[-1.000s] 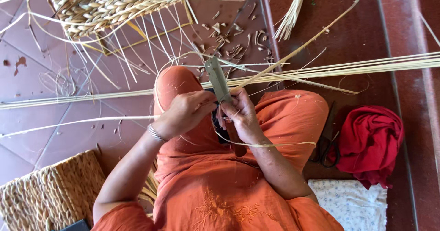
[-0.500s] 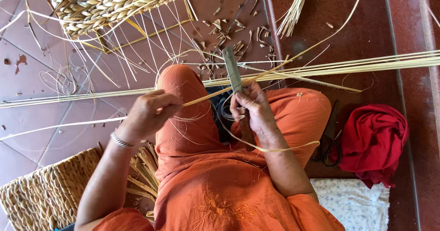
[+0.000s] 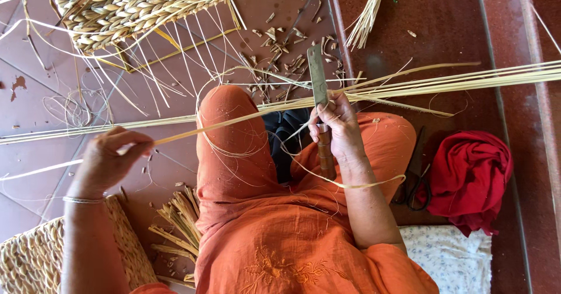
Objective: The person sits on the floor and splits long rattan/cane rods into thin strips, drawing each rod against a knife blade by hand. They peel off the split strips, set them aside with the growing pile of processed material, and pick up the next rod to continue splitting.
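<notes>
Right hand [image 3: 338, 131] gripping knife [image 3: 318, 84], left hand [image 3: 111, 157] pinching cane strip [image 3: 234, 122]

A long pale cane strip [image 3: 234, 122] stretches taut and nearly level across an orange-clad knee. A knife [image 3: 319, 104] (flat dull blade, brown wooden handle) stands upright, its blade meeting the strip's right end.

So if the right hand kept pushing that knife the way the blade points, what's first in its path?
Probably the scattered cane offcuts on the floor, just beyond the knife tip held by the right hand; depth is unclear.
</notes>
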A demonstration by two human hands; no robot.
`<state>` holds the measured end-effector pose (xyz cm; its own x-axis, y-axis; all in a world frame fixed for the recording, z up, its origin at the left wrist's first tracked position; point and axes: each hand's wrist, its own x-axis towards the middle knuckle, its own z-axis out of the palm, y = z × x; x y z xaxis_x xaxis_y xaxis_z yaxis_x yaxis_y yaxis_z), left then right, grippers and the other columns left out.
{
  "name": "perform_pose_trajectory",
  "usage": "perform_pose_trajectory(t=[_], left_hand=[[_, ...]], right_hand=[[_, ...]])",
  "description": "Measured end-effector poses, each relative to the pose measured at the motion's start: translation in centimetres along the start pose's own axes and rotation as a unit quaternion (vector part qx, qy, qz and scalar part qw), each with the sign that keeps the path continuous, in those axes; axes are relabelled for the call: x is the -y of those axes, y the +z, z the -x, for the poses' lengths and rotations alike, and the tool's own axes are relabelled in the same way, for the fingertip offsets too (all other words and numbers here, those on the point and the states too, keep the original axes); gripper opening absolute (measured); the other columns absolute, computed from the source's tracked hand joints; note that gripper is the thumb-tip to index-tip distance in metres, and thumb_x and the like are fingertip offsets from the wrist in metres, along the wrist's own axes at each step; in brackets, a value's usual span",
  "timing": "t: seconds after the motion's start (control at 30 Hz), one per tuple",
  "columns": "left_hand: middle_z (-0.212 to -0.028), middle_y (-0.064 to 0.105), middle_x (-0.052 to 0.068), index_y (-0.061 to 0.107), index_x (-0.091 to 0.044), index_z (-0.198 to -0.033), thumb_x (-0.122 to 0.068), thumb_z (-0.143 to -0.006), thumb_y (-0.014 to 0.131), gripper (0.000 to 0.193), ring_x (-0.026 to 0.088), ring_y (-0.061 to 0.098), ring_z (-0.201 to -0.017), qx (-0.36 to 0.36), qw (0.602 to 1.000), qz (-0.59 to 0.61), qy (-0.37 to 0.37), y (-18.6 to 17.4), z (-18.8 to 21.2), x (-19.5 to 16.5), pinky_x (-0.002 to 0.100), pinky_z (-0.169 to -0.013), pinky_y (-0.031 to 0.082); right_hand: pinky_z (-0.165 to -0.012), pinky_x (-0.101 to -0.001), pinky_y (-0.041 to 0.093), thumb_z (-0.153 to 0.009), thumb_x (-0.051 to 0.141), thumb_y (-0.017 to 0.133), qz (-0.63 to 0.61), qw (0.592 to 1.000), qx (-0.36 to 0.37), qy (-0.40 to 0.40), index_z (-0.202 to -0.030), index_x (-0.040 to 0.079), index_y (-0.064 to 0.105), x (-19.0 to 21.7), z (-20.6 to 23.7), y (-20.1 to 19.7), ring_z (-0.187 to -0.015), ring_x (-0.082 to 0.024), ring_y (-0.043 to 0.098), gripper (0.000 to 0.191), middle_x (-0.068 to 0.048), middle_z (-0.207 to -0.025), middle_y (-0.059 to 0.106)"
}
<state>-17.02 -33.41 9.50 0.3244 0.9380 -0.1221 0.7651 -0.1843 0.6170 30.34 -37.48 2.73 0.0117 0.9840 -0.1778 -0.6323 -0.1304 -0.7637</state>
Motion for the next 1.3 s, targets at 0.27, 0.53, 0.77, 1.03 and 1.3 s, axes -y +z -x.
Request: perform_pose_trajectory(t=[0.27,0.53,0.77,1.03,1.3], left_hand=[[-0.132,0.067,0.011,0.071,-0.013,-0.128,-0.025,-0.086,0.079,0.044,0.033,0.059,-0.125,-0.054,0.984,-0.141,0.09,3.8,-2.8,-4.2,0.05,-0.109,0.041],[-0.093,0.074,0.006,0.068,-0.007,-0.112,-0.013,-0.098,0.071,0.016,0.017,0.071,-0.082,-0.009,0.969,0.165,0.183,13.3,-7.2,-15.4,0.032,-0.075,0.057],[-0.081,0.072,0.006,0.072,-0.004,-0.099,-0.007,-0.095,0.072,0.006,0.013,0.067,-0.069,0.046,0.983,0.152,0.087,10.1,-6.8,-12.7,0.028,-0.064,0.054],[-0.086,0.075,0.003,0.074,-0.006,-0.098,-0.01,-0.092,0.076,0.008,0.009,0.066,-0.075,0.015,0.989,0.143,0.041,6.7,-4.3,-7.7,0.029,-0.066,0.054],[-0.092,0.073,0.001,0.074,-0.006,-0.103,-0.011,-0.094,0.074,0.009,0.008,0.066,-0.085,0.017,0.98,0.197,-0.01,5.0,-2.8,-1.8,0.027,-0.077,0.054]], right_hand=[[-0.048,-0.0286,0.052,-0.104,0.015,0.061,0.145,0.989,-0.029,0.002,-0.116,0.01,0.053,-0.8,1.6,2.6,-0.06,-0.015,0.062,0.015,-0.007,-0.08,0.068],[-0.046,-0.0261,0.048,-0.105,0.015,0.06,0.107,0.994,0.021,0.031,-0.122,0.012,0.054,-2.3,3.4,5.2,-0.06,-0.014,0.062,0.018,-0.005,-0.082,0.069],[-0.048,-0.0299,0.049,-0.105,0.015,0.062,0.096,0.995,0.006,-0.002,-0.117,0.01,0.056,-0.9,3.0,3.3,-0.06,-0.016,0.06,0.014,-0.008,-0.081,0.068],[-0.049,-0.029,0.048,-0.103,0.012,0.065,0.024,0.999,-0.016,-0.021,-0.112,0.009,0.054,0.6,2.4,1.8,-0.061,-0.018,0.061,0.014,-0.009,-0.081,0.066],[-0.05,-0.0283,0.047,-0.103,0.013,0.069,0.016,0.998,-0.012,-0.058,-0.11,0.006,0.055,1.9,2.5,1.4,-0.061,-0.017,0.059,0.017,-0.007,-0.083,0.063]])
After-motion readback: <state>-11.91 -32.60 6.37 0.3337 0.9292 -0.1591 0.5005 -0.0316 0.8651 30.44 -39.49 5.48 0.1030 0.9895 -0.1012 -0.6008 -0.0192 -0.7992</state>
